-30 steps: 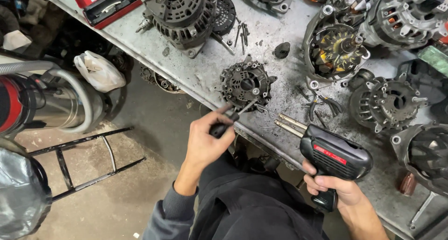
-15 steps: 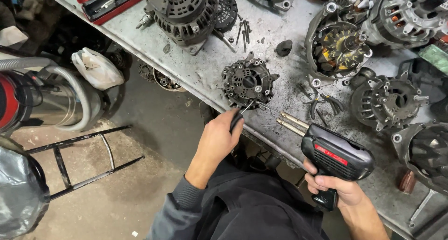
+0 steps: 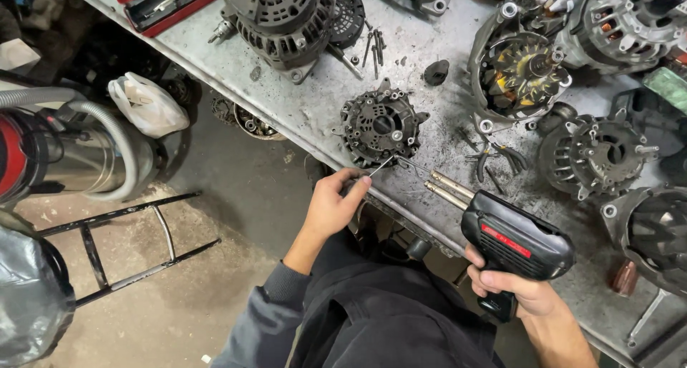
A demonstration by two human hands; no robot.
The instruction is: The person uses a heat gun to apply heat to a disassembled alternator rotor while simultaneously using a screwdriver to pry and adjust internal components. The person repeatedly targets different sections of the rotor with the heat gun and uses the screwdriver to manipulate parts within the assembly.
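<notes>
on bench, right hand (image 3: 526, 291) gripping black soldering gun (image 3: 515, 243), red label (image 3: 506, 240)

A grimy metal workbench (image 3: 308, 110) carries alternator housings (image 3: 283, 13), a rectifier plate (image 3: 379, 124) near its edge, loose bolts (image 3: 373, 49) and pliers (image 3: 497, 157).

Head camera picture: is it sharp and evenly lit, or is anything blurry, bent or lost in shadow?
Head view: the bench top is evenly lit and crisp, and the left hand, the right hand and the black soldering gun show no blur; the bench edge bows a little, a wide-lens effect; the space under the bench is dark.
</notes>
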